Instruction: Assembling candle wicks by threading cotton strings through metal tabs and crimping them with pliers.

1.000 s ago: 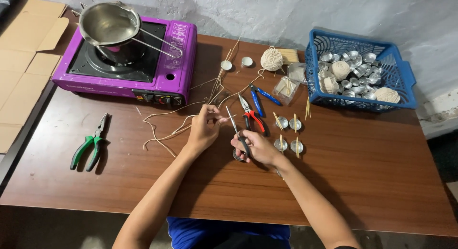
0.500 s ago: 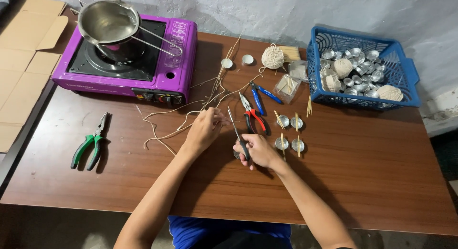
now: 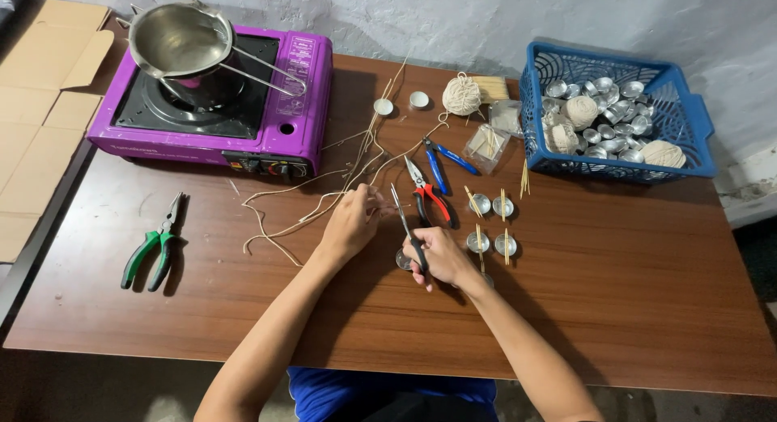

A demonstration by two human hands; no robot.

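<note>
Mid-table: right hand (image 3: 441, 260) gripping scissors (image 3: 407, 228), edges distant.

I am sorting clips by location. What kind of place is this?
Probably a small home candle workshop: a purple stove with a pot, a basket of metal cups, and wick string on a table.
</note>
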